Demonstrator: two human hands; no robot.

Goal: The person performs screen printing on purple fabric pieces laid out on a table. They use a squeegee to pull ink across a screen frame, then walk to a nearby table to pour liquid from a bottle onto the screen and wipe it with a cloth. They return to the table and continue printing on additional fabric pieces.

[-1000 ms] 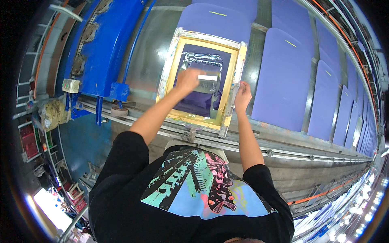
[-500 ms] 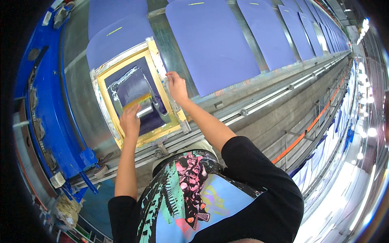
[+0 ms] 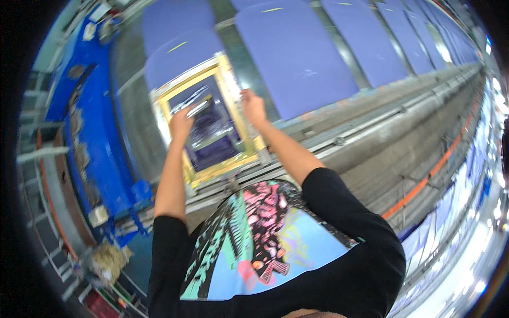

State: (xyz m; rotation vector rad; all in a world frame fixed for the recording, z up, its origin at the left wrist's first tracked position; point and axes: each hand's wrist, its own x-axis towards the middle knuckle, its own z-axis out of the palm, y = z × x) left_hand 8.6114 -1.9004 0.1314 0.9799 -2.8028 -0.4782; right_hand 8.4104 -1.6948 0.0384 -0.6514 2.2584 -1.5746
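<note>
My left hand (image 3: 182,125) is closed around a squeegee (image 3: 200,108), which rests across the far part of a screen printing frame (image 3: 195,179). The frame has a pale outer border, a yellow inner margin and a dark mesh window. Glossy wet ink (image 3: 211,127) shows on the mesh, on the near side of the squeegee. At the frame's right outer edge is my right hand (image 3: 254,108), fingers curled and fingertips against the edge; blur softens the exact contact. Under the frame's far end lies a purple fabric piece (image 3: 185,55).
More purple fabric pieces (image 3: 297,58) lie in a row along the long table, receding to the right. A metal rail (image 3: 339,141) runs along its near edge. To the left stands blue machinery (image 3: 101,127). An orange strip (image 3: 424,183) runs along the lower right.
My left hand has pushed the squeegee from the middle of the mesh to its far end. My right hand stays at the frame's edge. The whole view has shifted and blurred slightly.
</note>
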